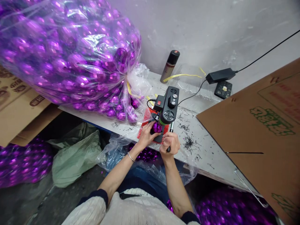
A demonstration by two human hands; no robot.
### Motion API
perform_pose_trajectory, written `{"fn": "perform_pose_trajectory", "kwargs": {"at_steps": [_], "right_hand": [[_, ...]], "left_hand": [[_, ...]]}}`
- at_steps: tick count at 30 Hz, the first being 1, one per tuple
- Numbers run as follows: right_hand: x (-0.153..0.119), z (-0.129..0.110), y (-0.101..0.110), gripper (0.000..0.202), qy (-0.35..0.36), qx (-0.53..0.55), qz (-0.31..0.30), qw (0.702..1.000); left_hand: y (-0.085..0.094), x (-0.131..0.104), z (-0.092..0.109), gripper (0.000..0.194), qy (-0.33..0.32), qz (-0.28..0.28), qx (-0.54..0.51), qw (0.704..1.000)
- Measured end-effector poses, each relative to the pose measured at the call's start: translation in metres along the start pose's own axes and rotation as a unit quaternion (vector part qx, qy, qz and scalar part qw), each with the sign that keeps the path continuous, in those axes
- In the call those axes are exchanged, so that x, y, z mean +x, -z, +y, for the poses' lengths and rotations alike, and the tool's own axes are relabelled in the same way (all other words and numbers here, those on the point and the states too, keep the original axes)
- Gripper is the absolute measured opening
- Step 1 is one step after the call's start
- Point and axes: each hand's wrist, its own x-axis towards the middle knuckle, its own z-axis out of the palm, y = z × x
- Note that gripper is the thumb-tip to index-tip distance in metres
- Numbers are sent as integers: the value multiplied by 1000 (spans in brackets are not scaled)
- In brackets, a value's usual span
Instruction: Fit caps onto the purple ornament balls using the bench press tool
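From my remote seat I see a clear plastic bag of shiny purple balls filling the upper left of the frame; a cardboard box takes up the right side; a pale table runs between them, strewn with thin dark scraps right of centre; on it, at the centre, I have a black machine with a red switch; a spray can stands above it, near the wall; a power adapter sits in the upper right. Just below the machine, my right hand is wrapped in a fist around a lever; my left hand, beside it, has thumb and fingers narrowed on a purple ball, which lies at frame centre, under the machine's head.
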Motion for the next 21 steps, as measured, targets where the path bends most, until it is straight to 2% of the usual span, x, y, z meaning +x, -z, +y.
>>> {"fn": "perform_pose_trajectory", "kwargs": {"at_steps": [16,21], "right_hand": [[-9,6,-6,24,4,-5,13,1000],[-12,10,-9,24,31,-11,21,999]], "left_hand": [[0,0,-1,56,-5,9,-2,1000],[0,0,-2,56,-5,8,-8,1000]]}}
